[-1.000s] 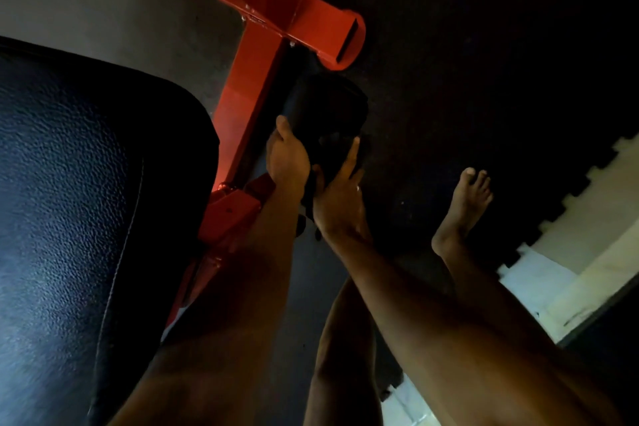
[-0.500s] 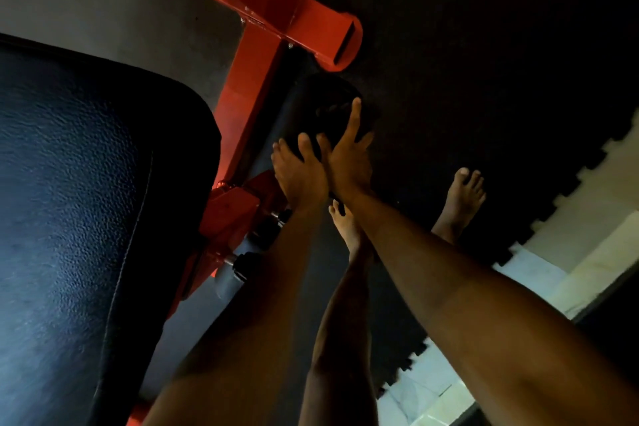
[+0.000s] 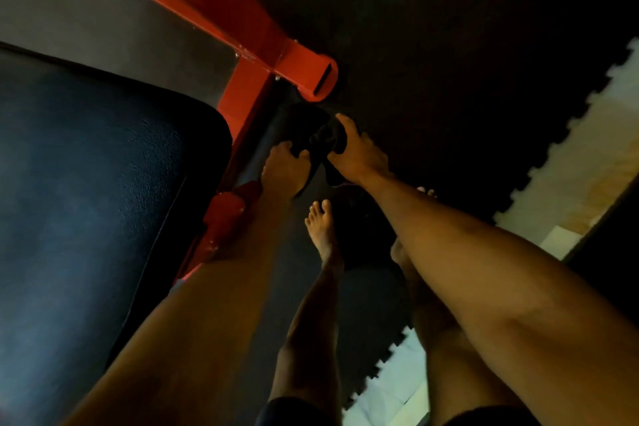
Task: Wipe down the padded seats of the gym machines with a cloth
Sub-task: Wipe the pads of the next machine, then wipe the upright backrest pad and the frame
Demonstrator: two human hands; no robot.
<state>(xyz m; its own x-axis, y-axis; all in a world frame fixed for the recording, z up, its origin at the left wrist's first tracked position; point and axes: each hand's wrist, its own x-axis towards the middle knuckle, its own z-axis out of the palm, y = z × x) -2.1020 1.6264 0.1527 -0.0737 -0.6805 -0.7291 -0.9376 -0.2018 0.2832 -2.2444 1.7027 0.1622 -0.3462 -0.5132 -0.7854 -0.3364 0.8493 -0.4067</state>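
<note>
Head view. Cloth [image 3: 323,141]: dark, bunched, outline lost vs. dark floor mat [image 3: 466,45]; long axis unreadable, one tail hanging toward bare foot [image 3: 321,228]. Loc.: btwn both hands, just below red frame [image 3: 242,28] end, right of padded seat [image 3: 103,201]. L hand [image 3: 283,168] fingers curled on cloth; R hand [image 3: 361,156] gripping cloth, thumb on top. Seat cut off at left edge.

The person shows one left hand [image 3: 281,166], one right hand [image 3: 359,156], one dark cloth [image 3: 325,138] in their fingers, one padded seat [image 3: 86,201] left of the fingers, one red frame [image 3: 242,31] beyond them and two bare feet [image 3: 321,225] below.
</note>
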